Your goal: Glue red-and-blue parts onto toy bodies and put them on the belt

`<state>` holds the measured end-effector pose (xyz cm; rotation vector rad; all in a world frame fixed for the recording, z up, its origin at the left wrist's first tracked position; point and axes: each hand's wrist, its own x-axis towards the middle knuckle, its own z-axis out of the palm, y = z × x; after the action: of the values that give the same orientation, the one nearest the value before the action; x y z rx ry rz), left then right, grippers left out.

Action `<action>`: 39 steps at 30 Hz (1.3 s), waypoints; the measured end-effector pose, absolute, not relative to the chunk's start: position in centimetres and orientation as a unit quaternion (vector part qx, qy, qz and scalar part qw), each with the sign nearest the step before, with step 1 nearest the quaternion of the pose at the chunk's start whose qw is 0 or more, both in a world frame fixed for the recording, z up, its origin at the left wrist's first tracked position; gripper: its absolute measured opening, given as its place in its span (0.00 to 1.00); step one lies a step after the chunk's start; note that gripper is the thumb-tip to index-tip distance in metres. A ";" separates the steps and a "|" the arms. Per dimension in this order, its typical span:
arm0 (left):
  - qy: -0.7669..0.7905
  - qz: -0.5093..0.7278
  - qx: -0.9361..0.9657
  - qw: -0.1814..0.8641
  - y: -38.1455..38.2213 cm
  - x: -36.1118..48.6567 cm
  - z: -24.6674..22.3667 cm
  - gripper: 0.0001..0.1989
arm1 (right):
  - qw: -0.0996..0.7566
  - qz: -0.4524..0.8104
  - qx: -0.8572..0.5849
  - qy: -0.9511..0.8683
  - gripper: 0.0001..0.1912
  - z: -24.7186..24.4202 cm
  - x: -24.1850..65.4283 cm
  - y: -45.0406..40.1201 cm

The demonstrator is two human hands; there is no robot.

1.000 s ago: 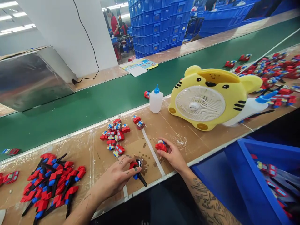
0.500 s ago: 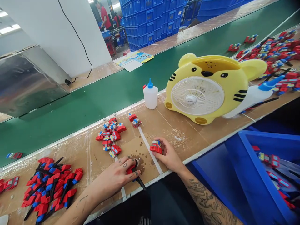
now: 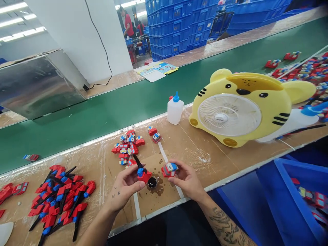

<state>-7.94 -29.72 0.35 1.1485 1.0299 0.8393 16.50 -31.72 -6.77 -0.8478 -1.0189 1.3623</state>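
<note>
Between the thumb and fingers of my left hand is a red and blue toy part with a black rod, its rod pointing up and away. My right hand grips a small red toy piece with a blue and white top. The two pieces face each other, a gap between them. Below them a small round cup of dark liquid stands on wet-spotted cardboard. Beyond my left hand lies a cluster of red, blue and white toy pieces.
A pile of red parts with black rods lies at left. A white squeeze bottle and a yellow animal-faced fan stand behind. The green conveyor belt runs across. At lower right is a blue bin holding toy pieces.
My left hand has lifted the rod part from the cup, its rod now turned upward. My right hand has turned its piece and brought it closer. The view has shifted slightly.
</note>
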 end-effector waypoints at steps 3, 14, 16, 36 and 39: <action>0.427 0.384 0.457 0.679 -29.8 -7.1 0.8 0.29 | 0.579 0.533 -0.325 -0.524 0.21 -5.8 15.9 -31.6; 0.435 0.368 0.456 0.684 -28.7 -6.2 1.0 0.24 | 0.464 0.247 -0.296 -0.797 0.27 -2.3 15.4 -30.2; 0.456 0.385 0.467 0.653 -28.5 -5.9 1.0 0.22 | 0.430 0.196 -0.301 -0.828 0.28 -1.4 14.9 -29.6; 0.617 0.347 0.645 0.288 -6.0 -8.0 1.3 0.22 | 0.413 0.136 -0.420 -0.796 0.24 0.9 12.6 -13.3; 0.662 0.261 0.657 0.248 0.0 -8.5 -0.4 0.17 | 0.312 0.199 -0.447 -0.814 0.18 -2.1 16.1 -13.6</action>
<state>-8.48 0.01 -0.36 1.7916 1.8047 0.7119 16.14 -13.62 -2.12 -1.1805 -2.1482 0.5257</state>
